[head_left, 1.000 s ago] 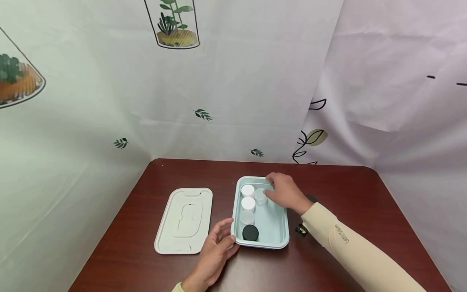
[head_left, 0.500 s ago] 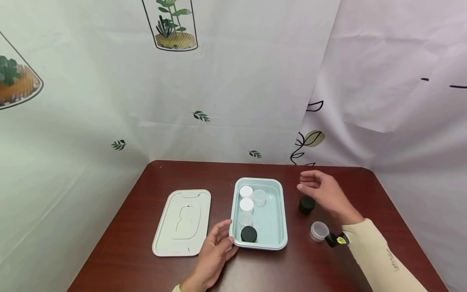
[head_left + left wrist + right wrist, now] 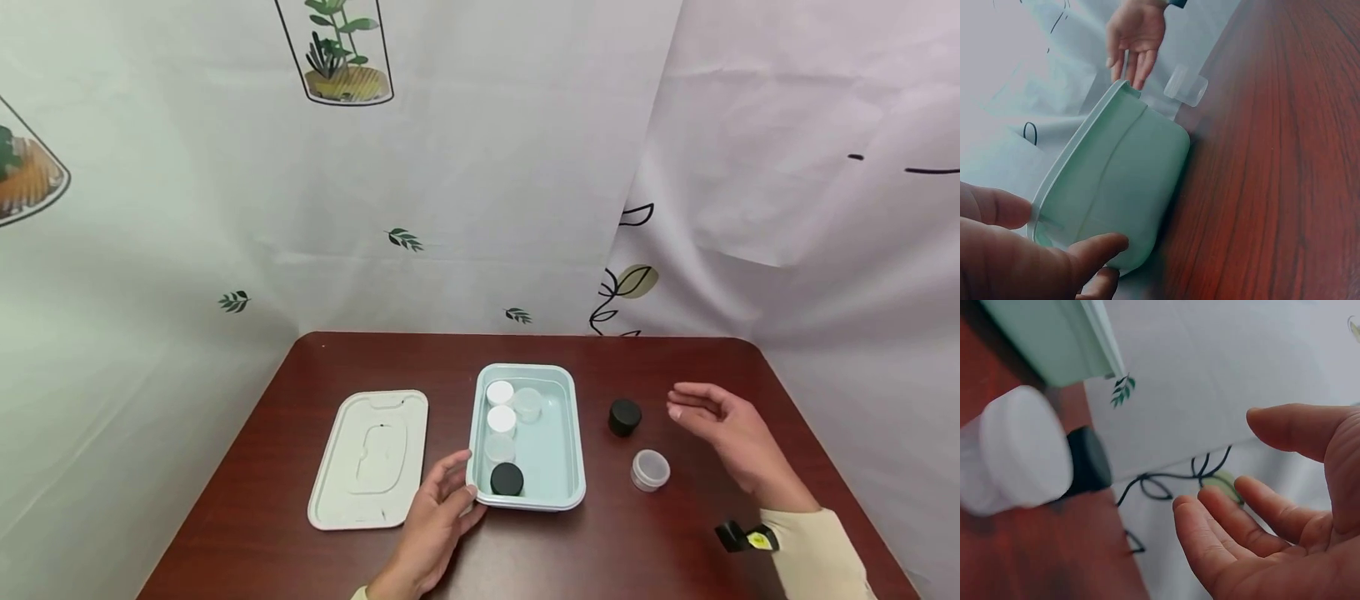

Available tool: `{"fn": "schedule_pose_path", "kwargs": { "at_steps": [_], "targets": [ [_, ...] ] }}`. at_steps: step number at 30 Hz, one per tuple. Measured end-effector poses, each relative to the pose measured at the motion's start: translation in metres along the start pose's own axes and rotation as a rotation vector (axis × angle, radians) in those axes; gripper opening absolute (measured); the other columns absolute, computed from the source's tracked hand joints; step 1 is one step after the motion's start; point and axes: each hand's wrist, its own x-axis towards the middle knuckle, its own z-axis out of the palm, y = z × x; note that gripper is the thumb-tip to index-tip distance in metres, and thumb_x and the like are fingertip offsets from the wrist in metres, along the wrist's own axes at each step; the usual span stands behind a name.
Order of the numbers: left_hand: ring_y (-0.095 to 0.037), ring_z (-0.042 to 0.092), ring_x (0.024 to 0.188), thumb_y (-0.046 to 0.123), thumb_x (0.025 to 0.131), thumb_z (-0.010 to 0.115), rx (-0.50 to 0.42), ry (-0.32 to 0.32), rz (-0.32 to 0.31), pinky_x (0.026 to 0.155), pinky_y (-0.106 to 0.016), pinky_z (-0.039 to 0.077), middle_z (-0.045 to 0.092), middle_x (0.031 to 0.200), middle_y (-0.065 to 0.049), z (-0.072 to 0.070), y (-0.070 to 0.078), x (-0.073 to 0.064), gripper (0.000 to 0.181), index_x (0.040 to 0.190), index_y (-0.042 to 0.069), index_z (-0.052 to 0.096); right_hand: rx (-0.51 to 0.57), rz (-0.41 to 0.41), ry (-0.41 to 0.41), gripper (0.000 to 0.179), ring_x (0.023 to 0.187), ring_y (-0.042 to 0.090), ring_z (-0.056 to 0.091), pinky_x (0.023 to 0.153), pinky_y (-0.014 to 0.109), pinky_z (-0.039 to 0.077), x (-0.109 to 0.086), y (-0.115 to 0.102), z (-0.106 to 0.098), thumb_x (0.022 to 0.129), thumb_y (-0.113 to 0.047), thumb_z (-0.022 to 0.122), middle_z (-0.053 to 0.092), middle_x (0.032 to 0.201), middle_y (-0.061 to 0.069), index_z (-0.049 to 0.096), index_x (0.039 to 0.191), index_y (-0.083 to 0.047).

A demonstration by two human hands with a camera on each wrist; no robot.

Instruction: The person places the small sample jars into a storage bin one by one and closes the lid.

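A pale blue-green plastic container (image 3: 551, 450) stands on the table. Down its left side runs a row of small round jars: two white-lidded ones (image 3: 501, 419), a clear one (image 3: 500, 448) and a black-lidded one (image 3: 507, 479); another clear jar (image 3: 527, 405) sits beside the row. My left hand (image 3: 435, 525) holds the container's near left corner, thumb and fingers on either side of it. To the right stand a black-lidded jar (image 3: 624, 417) and a clear jar (image 3: 650, 470). Beyond them my right hand (image 3: 738, 442) hovers with relaxed fingers, holding nothing.
A white rectangular lid (image 3: 369, 458) lies flat on the table, left of the container. The dark red-brown table (image 3: 570, 558) ends at a printed fabric backdrop (image 3: 450, 167) behind it.
My right hand has left the container, moving right past the two loose jars and then toward me. My left hand stays at the container's corner; the view has shifted slightly.
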Motion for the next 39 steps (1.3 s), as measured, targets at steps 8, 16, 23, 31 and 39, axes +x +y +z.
{"fn": "schedule_pose_path", "kwargs": {
  "at_steps": [8, 16, 23, 31, 39],
  "targets": [
    [-0.025, 0.059, 0.129, 0.004, 0.102, 0.06, -0.009, -0.002, 0.009, 0.104, -0.045, 0.053, 0.043, 0.155, -0.029, -0.002, 0.0, 0.001, 0.06, 0.157, 0.003, 0.036, 0.122, 0.011, -0.016, 0.047, 0.11, -0.003, 0.07, 0.087, 0.016, 0.056, -0.022, 0.036, 0.018, 0.101, -0.012, 0.072, 0.073, 0.118, -0.02, 0.056, 0.142, 0.003],
    [-0.026, 0.058, 0.133, 0.005, 0.103, 0.06, 0.01, -0.011, 0.0, 0.106, -0.048, 0.052, 0.041, 0.156, -0.029, -0.001, 0.0, 0.001, 0.06, 0.158, 0.003, 0.036, 0.102, 0.123, -0.054, 0.061, 0.106, -0.003, 0.069, 0.083, 0.023, 0.059, -0.04, 0.054, 0.042, 0.095, -0.013, 0.079, 0.072, 0.125, -0.002, 0.052, 0.146, 0.006],
    [-0.025, 0.057, 0.135, 0.006, 0.103, 0.059, 0.028, -0.01, -0.007, 0.108, -0.05, 0.051, 0.04, 0.158, -0.028, -0.001, 0.001, 0.001, 0.06, 0.158, 0.004, 0.035, 0.047, 0.141, -0.038, 0.06, 0.106, -0.003, 0.066, 0.082, 0.024, 0.058, -0.047, 0.056, 0.05, 0.094, -0.017, 0.08, 0.067, 0.134, 0.019, 0.055, 0.146, 0.0],
    [-0.026, 0.056, 0.136, 0.008, 0.104, 0.059, 0.029, -0.005, -0.017, 0.109, -0.051, 0.05, 0.039, 0.16, -0.028, -0.002, 0.0, 0.002, 0.058, 0.158, 0.005, 0.036, -0.009, 0.176, 0.0, 0.06, 0.104, -0.005, 0.066, 0.082, 0.021, 0.057, -0.046, 0.056, 0.053, 0.095, -0.019, 0.081, 0.067, 0.137, 0.019, 0.056, 0.147, -0.002],
    [-0.026, 0.056, 0.136, 0.007, 0.103, 0.06, 0.026, 0.001, -0.01, 0.108, -0.05, 0.051, 0.039, 0.16, -0.028, -0.002, -0.001, 0.001, 0.06, 0.158, 0.004, 0.036, -0.041, 0.109, 0.01, 0.059, 0.105, -0.004, 0.067, 0.083, 0.019, 0.057, -0.031, 0.037, 0.05, 0.096, -0.025, 0.08, 0.067, 0.138, 0.02, 0.057, 0.146, -0.004]
  ]
}}
